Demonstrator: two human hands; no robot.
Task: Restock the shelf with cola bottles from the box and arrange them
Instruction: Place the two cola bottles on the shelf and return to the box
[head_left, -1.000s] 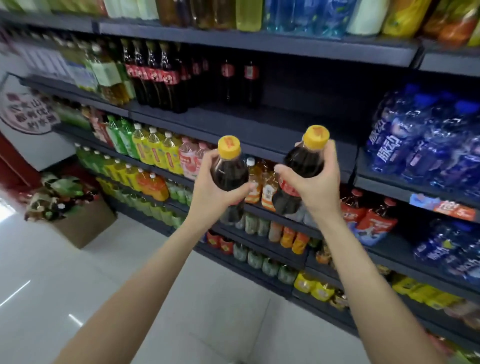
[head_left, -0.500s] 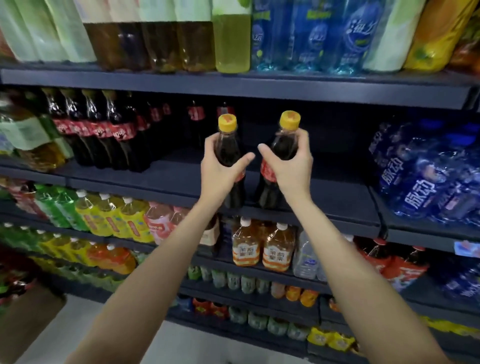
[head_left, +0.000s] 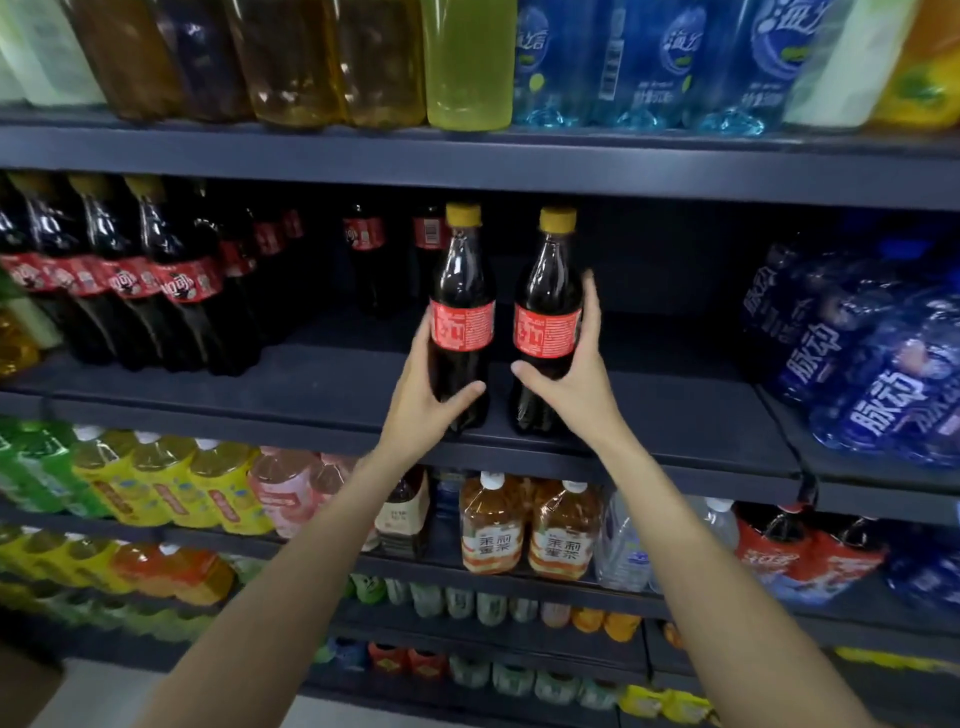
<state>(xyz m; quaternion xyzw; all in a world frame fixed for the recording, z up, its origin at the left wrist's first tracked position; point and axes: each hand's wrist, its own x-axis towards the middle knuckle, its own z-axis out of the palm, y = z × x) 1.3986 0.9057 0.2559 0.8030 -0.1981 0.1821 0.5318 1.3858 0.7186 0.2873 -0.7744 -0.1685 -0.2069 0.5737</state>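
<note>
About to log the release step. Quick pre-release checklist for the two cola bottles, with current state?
1. Left hand grips the left cola bottle: ok.
2. Right hand grips the right cola bottle: ok.
3. Both bottles upright, yellow caps on top: ok.
4. Bottle bases seated on the shelf near its front edge: cannot tell, the hands cover part of the bases.
5. Bare shelf behind and to the right for pushing them back: ok.
6. In line with the existing cola row at left: not ok, a wide gap separates them.
</note>
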